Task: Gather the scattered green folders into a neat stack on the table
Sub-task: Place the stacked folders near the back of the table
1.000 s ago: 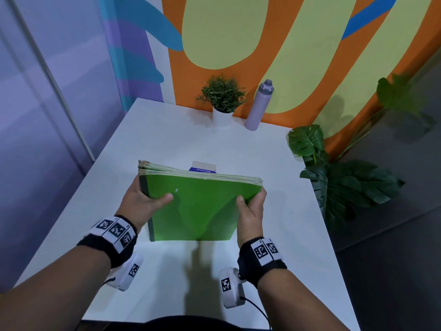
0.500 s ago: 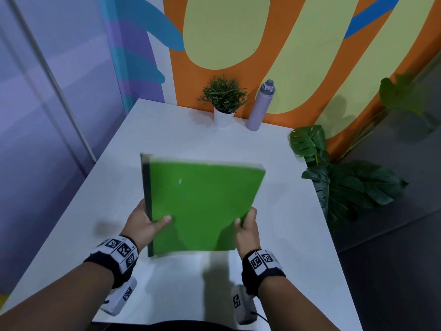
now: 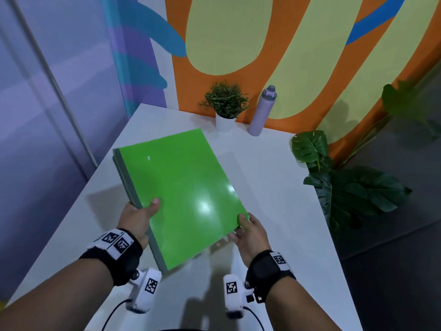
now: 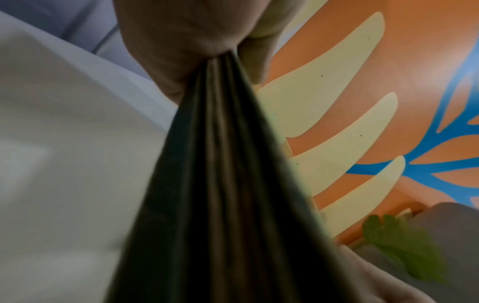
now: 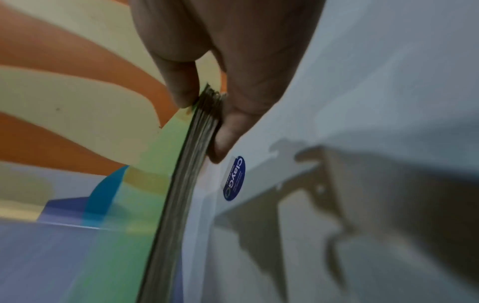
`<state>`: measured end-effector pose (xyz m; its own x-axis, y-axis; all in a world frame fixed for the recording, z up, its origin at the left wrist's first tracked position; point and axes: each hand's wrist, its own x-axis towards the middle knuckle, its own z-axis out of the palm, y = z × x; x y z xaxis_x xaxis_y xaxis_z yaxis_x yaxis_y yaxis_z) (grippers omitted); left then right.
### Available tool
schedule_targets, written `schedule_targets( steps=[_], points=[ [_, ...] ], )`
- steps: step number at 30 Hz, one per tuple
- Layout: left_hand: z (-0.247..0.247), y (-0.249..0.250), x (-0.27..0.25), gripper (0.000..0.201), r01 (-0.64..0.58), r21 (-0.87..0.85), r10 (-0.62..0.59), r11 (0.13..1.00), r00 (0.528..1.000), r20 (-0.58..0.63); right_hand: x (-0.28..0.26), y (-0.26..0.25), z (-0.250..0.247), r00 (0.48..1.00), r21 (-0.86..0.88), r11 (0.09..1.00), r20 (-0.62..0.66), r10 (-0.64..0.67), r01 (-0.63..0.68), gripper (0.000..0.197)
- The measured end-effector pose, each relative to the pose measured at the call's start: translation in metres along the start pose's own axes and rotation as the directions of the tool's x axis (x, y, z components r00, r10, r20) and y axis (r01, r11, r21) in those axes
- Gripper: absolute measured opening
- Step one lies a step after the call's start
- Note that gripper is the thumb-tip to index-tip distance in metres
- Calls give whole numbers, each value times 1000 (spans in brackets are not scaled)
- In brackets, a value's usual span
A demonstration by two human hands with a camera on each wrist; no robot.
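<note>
potted plant [image 3: 225, 101] and bottle [image 3: 262, 111] behind folders [image 3: 179, 187]

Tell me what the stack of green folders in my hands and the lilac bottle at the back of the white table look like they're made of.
Stack of green folders: glossy plastic or laminated card, judging by bright glare spots on the top cover; thin layered edges show in the right wrist view.
Lilac bottle: matte, evenly coloured body without sharp reflections, perhaps coated metal or plastic; the look leaves it open.
</note>
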<state>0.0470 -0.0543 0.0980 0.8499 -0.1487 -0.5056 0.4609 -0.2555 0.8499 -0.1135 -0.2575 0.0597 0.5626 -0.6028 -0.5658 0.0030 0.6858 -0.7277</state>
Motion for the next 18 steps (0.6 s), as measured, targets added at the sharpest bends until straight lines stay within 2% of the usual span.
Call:
schedule_targets(
  steps=[1,3,4,7,9,11,13,15,16,17,18],
  points=[
    [1,-4,1,72,36,11,-36,999,999,8,-4,0,3,998,54,997,46,49,-51,79],
    [4,-12,1,80,81,31,-82,996,996,27,-11,4,7,978,86,985,159,137,-152,45],
    [7,-14,2,81,85,39,-87,996,995,49,-13,7,7,963,73,978,203,176,-194,37],
    [16,-15,7,91,105,-7,-103,994,982,160,-14,10,5,941,79,967,260,215,-243,40],
    [21,-15,11,78,122,-95,-96,988,965,244,-9,9,0,961,147,965,208,183,-215,40],
    [21,-17,15,71,65,-5,-61,998,955,289,0,7,-2,976,218,956,139,169,-197,43],
    [14,-26,21,69,-61,228,-3,972,963,271,7,9,-5,987,259,953,54,150,-159,58],
    [5,-40,32,71,-146,484,33,863,972,234,23,9,0,987,291,947,-28,155,-140,89],
    [0,-47,36,74,-172,612,27,772,971,239,28,6,6,986,341,931,-57,157,-128,97],
    [-4,-57,41,78,-197,731,13,653,968,249,37,3,12,985,380,919,-89,147,-103,92],
    [-8,-65,46,82,-197,837,-30,511,969,247,45,-1,19,982,416,906,-122,141,-79,77]
  ],
)
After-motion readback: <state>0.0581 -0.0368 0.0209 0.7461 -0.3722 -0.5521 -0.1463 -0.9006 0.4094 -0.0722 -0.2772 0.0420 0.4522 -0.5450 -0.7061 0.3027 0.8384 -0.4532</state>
